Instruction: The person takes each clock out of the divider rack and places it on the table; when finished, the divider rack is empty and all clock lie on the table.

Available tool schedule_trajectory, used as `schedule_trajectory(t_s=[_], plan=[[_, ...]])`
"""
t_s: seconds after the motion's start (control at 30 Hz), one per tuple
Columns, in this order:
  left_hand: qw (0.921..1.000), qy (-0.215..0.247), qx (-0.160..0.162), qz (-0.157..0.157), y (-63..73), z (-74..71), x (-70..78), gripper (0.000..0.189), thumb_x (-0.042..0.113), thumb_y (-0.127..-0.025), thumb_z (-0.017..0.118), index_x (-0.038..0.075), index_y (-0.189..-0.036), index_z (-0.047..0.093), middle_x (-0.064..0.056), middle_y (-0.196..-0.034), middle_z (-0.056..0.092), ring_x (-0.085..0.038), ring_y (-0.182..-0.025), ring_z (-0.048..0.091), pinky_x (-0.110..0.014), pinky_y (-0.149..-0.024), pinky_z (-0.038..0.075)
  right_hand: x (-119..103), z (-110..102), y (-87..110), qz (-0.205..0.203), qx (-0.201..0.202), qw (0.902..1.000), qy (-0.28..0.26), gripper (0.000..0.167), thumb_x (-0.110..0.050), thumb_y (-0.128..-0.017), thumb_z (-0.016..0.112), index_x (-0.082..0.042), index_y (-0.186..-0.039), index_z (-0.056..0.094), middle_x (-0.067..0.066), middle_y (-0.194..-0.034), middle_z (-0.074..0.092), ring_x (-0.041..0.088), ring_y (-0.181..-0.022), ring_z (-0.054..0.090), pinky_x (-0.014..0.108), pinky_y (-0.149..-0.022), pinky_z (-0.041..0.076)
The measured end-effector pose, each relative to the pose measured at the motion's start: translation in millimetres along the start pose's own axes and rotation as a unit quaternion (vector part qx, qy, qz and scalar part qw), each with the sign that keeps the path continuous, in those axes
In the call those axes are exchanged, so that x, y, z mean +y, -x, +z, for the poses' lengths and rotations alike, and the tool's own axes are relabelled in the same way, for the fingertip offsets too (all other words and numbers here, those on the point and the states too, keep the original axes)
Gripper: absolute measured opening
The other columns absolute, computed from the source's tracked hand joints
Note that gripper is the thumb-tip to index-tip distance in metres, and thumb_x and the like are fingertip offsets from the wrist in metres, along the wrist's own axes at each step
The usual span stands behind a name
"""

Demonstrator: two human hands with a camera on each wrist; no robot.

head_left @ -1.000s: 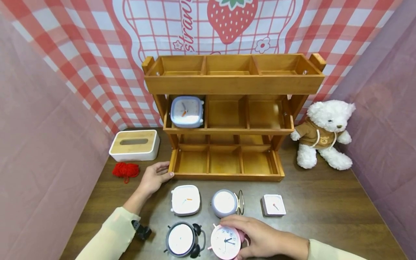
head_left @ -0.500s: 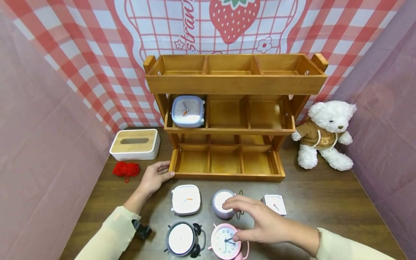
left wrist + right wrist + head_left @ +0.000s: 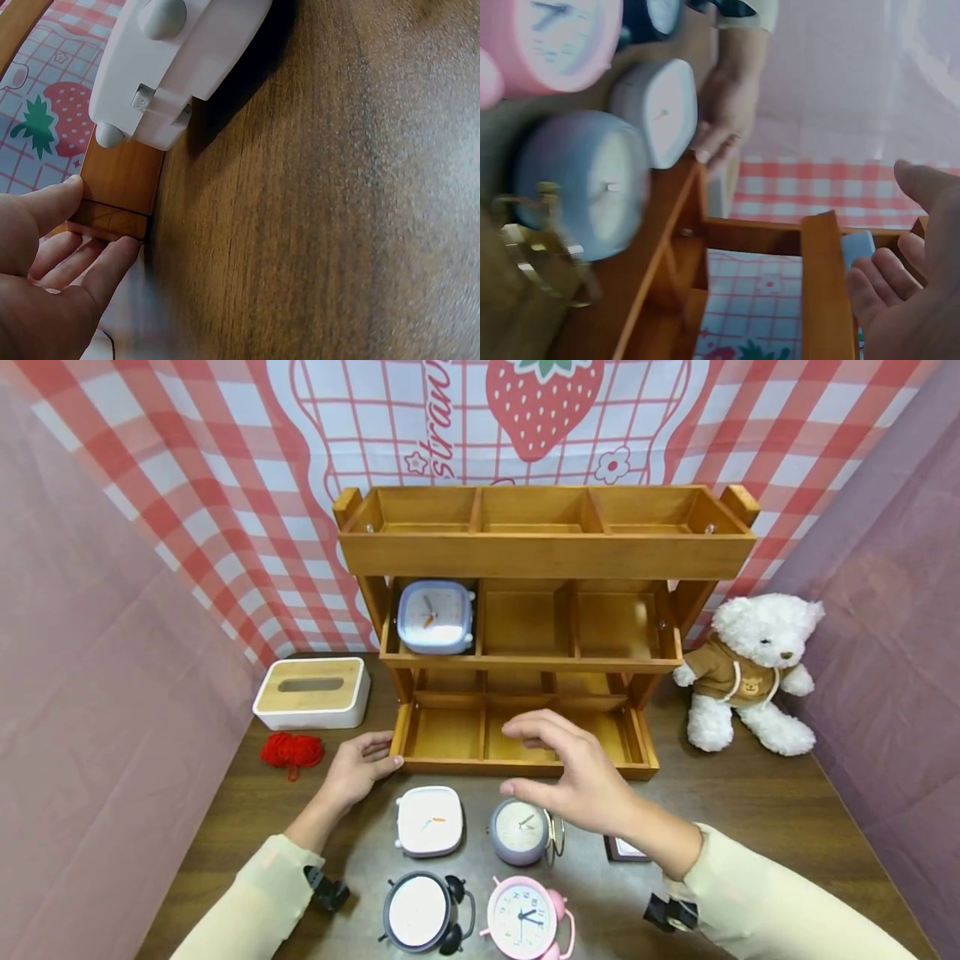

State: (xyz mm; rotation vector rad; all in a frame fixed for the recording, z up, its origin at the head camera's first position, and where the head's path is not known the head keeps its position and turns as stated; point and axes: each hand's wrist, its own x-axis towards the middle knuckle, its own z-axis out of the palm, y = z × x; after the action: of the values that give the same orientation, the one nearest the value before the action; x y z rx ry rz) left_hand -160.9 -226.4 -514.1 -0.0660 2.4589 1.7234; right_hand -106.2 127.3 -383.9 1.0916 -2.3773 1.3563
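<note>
My left hand (image 3: pixel 358 770) holds the lower left front corner of the wooden three-tier shelf (image 3: pixel 525 768), thumb at the front and fingers along the side. In the left wrist view that corner (image 3: pixel 120 217) sits between thumb and fingers. My right hand (image 3: pixel 581 772), fingers apart and holding nothing, hovers before the bottom tier. Below it stands a round grey-purple alarm clock (image 3: pixel 517 828) with a gold ring handle. A pink twin-bell clock (image 3: pixel 523 917), a black twin-bell clock (image 3: pixel 417 912) and a white squarish clock (image 3: pixel 429 821) stand nearby. My right forearm partly covers a small square clock (image 3: pixel 628 850).
A blue alarm clock (image 3: pixel 437 617) sits in the middle tier's left compartment. Left of the shelf are a tissue box (image 3: pixel 311 693) and red yarn (image 3: pixel 291 750). A white teddy bear (image 3: pixel 753 672) sits at right. A checked cloth (image 3: pixel 262 527) hangs behind.
My right hand has let go of the pink clock and moved up, away from it, past the grey-purple clock to the bottom tier's front. The left hand has stayed on the shelf corner.
</note>
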Motion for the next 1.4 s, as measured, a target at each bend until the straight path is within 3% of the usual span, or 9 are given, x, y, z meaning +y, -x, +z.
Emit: schedule_trajectory(t_s=[0.13, 0.57, 0.9, 1.13, 1.4], plan=[[1.0000, 0.000, 0.001, 0.001, -0.2, 0.0, 0.1, 0.054, 0.003, -0.091, 0.075, -0.007, -0.140, 0.056, -0.030, -0.137, 0.062, -0.040, -0.129, 0.060, -0.033, -0.100, 0.055, -1.2, 2.6, -22.0, 0.010, 0.042, 0.9991, -0.006, 0.053, -0.020, -0.079, 0.091, -0.011, -0.125, 0.067, 0.000, -0.126, 0.067, 0.015, -0.116, 0.064, 0.030, -0.100, 0.055], [1.0000, -0.003, 0.003, 0.004, 0.4, -0.8, -0.6, 0.054, 0.002, -0.091, 0.075, -0.008, -0.140, 0.055, -0.030, -0.137, 0.061, -0.040, -0.129, 0.060, -0.033, -0.100, 0.055, -1.7, 23.1, -71.9, 0.047, 0.135, 0.9897, -0.009, 0.058, -0.022, -0.079, 0.090, -0.006, -0.128, 0.063, 0.007, -0.127, 0.065, 0.019, -0.120, 0.062, 0.034, -0.102, 0.054], [0.9998, 0.017, -0.002, 0.009, 0.3, -0.9, -0.5, 0.054, 0.001, -0.091, 0.075, -0.009, -0.140, 0.055, -0.032, -0.136, 0.061, -0.042, -0.129, 0.060, -0.022, -0.093, 0.055, 3.4, 33.7, -99.3, 0.066, 0.156, 0.9856, 0.004, 0.064, -0.026, -0.081, 0.089, -0.005, -0.133, 0.060, 0.011, -0.129, 0.061, 0.026, -0.119, 0.061, 0.035, -0.105, 0.052], [0.9999, 0.012, 0.003, 0.003, -1.1, 0.8, -2.3, 0.053, 0.000, -0.089, 0.076, -0.008, -0.139, 0.057, -0.030, -0.134, 0.063, -0.041, -0.128, 0.061, -0.026, -0.094, 0.057, 6.4, 40.1, -113.8, 0.089, 0.169, 0.9815, -0.001, 0.072, -0.028, -0.081, 0.089, -0.005, -0.139, 0.055, 0.009, -0.136, 0.059, 0.023, -0.124, 0.059, 0.032, -0.105, 0.052], [0.9999, 0.006, 0.003, 0.009, -0.7, -0.2, -2.3, 0.054, 0.001, -0.090, 0.076, -0.008, -0.140, 0.056, -0.031, -0.136, 0.062, -0.041, -0.128, 0.061, -0.029, -0.096, 0.056, 6.2, 46.7, -128.0, 0.079, 0.182, 0.9790, 0.045, 0.069, -0.031, -0.078, 0.091, -0.007, -0.134, 0.061, 0.009, -0.137, 0.061, 0.022, -0.120, 0.061, 0.036, -0.101, 0.053]])
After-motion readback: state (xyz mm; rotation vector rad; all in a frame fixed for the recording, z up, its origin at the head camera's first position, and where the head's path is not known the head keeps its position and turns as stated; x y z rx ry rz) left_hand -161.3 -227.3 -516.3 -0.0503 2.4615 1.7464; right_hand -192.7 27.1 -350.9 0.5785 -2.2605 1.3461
